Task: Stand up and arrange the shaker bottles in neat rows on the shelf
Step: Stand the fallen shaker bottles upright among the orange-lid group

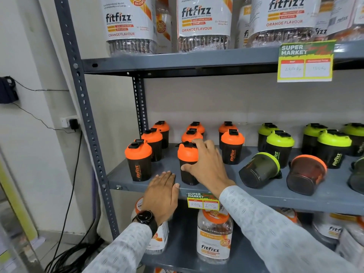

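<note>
On the grey middle shelf (295, 196) stand several black shaker bottles with orange lids at the left and green lids at the right. My right hand (206, 164) grips an upright orange-lidded shaker (187, 154) at the front of the middle column. My left hand (162, 192) rests flat, fingers apart, on the shelf's front edge beside it, holding nothing. Another upright orange-lidded shaker (138, 160) stands just left. A green-lidded shaker (260, 170) and an orange-lidded shaker (306, 174) lie on their sides at the front right.
Large fitfizz jars (202, 22) fill the upper shelf, and more jars (213, 233) stand on the lower shelf. Price tags (305, 62) hang from the shelf edges. The rack's perforated post (86, 119) rises at the left; cables (69, 213) hang by the wall.
</note>
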`<control>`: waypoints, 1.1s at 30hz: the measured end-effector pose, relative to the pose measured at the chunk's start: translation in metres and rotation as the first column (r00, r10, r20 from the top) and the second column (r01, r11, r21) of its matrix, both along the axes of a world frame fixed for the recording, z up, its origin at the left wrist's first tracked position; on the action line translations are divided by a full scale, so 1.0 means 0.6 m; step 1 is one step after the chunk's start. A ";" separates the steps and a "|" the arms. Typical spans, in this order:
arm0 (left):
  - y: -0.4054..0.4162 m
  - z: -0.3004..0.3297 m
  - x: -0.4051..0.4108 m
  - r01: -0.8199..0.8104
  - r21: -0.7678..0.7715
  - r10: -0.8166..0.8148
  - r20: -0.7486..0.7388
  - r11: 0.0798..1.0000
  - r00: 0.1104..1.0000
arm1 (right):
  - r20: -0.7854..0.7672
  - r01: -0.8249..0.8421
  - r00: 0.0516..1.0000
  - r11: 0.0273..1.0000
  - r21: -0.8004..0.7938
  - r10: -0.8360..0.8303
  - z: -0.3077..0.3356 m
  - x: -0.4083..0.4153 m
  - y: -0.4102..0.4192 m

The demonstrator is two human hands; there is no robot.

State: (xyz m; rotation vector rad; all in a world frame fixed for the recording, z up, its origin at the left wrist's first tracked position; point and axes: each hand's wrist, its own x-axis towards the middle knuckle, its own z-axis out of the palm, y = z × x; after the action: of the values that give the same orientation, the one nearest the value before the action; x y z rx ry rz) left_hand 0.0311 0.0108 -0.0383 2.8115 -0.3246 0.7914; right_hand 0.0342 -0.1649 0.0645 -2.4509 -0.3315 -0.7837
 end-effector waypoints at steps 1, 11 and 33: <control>0.000 0.000 0.000 -0.002 0.000 0.002 -0.004 1.000 1.000 | 0.010 0.004 1.000 1.000 -0.003 -0.004 -0.003 0.000 0.001; -0.006 0.010 0.017 -0.049 0.010 0.049 0.002 0.999 0.999 | 0.070 0.037 0.997 0.998 0.044 -0.040 0.033 -0.032 -0.096; -0.190 0.054 -0.092 0.334 -0.090 -0.327 0.090 0.938 0.941 | -0.499 0.469 0.741 0.878 -0.095 -0.449 0.055 0.009 -0.275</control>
State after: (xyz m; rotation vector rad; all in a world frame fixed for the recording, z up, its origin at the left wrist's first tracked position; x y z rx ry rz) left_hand -0.0242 -0.1029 -0.0059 2.5370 -0.7243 0.8074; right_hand 0.0394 -0.3297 0.0973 -2.6144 0.5104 -0.2786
